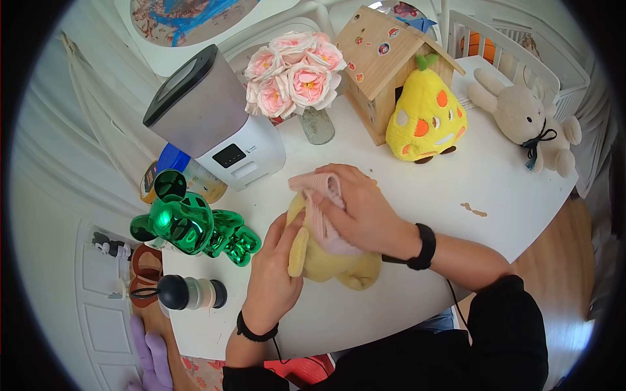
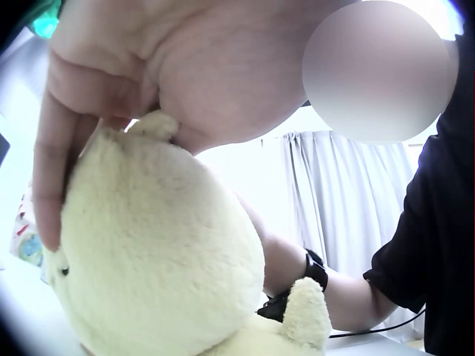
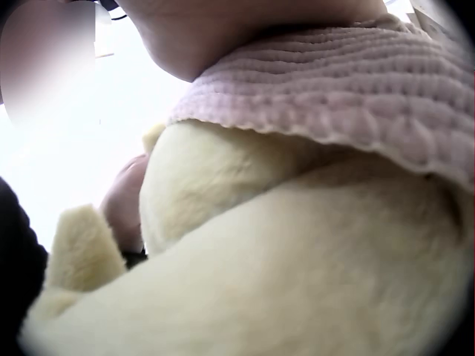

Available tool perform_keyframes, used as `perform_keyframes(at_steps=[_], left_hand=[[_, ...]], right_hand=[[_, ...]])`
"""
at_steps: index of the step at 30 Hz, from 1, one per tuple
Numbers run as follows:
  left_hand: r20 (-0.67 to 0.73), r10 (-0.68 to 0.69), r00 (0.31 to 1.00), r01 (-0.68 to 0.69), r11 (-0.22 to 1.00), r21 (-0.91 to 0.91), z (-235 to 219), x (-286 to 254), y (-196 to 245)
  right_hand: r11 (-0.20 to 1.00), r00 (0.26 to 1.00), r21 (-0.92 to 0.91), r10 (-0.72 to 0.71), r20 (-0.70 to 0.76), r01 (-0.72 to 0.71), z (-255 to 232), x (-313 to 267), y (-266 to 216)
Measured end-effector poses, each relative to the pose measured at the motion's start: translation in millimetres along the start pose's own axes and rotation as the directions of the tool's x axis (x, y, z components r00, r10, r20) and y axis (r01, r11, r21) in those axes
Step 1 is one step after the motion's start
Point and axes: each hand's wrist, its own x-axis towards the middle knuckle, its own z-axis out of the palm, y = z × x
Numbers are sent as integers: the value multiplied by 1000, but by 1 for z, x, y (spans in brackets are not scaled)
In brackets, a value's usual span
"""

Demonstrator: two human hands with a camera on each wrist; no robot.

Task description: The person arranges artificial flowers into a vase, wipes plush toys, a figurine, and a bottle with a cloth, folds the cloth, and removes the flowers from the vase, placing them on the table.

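A pale yellow plush toy is between both hands over the near part of the white table. My left hand grips its head near an ear, and in the left wrist view the fingers curl over the side of the plush head. A ribbed pink cloth is bunched in my right hand, which holds it against the toy. The right wrist view shows the scalloped edge of the cloth lying over the plush body. Cloth and fingers hide the toy's face in the head view.
A shiny green bear figure and a black-capped bottle lie at the left. Behind stand a grey-and-white appliance, a vase of roses, a wooden house, a yellow pear plush and a bunny plush.
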Motion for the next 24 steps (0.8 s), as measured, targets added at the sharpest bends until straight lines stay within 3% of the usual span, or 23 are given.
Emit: perform_keyframes(at_steps=[2, 3, 5, 6, 8, 9, 12, 13, 15, 16, 17, 18, 20, 21, 24], left_hand=[[31, 32, 999, -32, 999, -1, -1, 0, 1], [30, 33, 999, -33, 999, 0, -2, 1, -1], [69, 158, 985, -154, 986, -59, -7, 4, -11], [69, 159, 985, -155, 986, -58, -10, 6, -12], [163, 186, 969, -150, 966, -210, -15, 8, -15], [162, 189, 969, -154, 966, -210, -16, 11, -20], [211, 275, 938, -182, 909, -375, -23, 16, -36], [234, 261, 936, -151, 902, -405, -27, 17, -39], [260, 246, 934, -115, 893, -435, -28, 15, -39], [339, 191, 921, 29, 835, -549, -27, 9, -32], [419, 146, 896, 176, 750, -637, -26, 4, -25], [416, 142, 898, 177, 750, -638, -25, 1, -17], [480, 139, 866, 175, 815, -552, -23, -5, -4], [433, 165, 886, 163, 763, -625, -20, -6, -4], [347, 106, 932, 157, 744, -650, -32, -10, 3]], right_hand=[[943, 973, 245, 206, 106, -227, -2, 7, 15], [943, 973, 246, 205, 104, -225, -2, 8, 21], [804, 902, 408, 390, 187, -433, -2, 10, 32], [805, 902, 408, 390, 186, -432, -3, 12, 41], [524, 722, 500, 551, 418, -689, -12, 21, 50], [395, 658, 539, 574, 487, -744, -18, 22, 51], [427, 623, 453, 557, 549, -782, -24, 23, 50], [430, 623, 451, 558, 549, -782, -24, 21, 48], [564, 740, 481, 470, 482, -671, -17, 13, 39], [561, 738, 481, 470, 484, -673, -14, 10, 32], [616, 817, 536, 432, 383, -577, -13, 9, 23], [666, 881, 578, 385, 275, -471, -14, 9, 15], [712, 907, 566, 364, 210, -417, -17, 10, 2], [754, 930, 549, 341, 140, -359, -20, 11, -5], [722, 933, 613, 354, 73, -322, -32, 12, -23]])
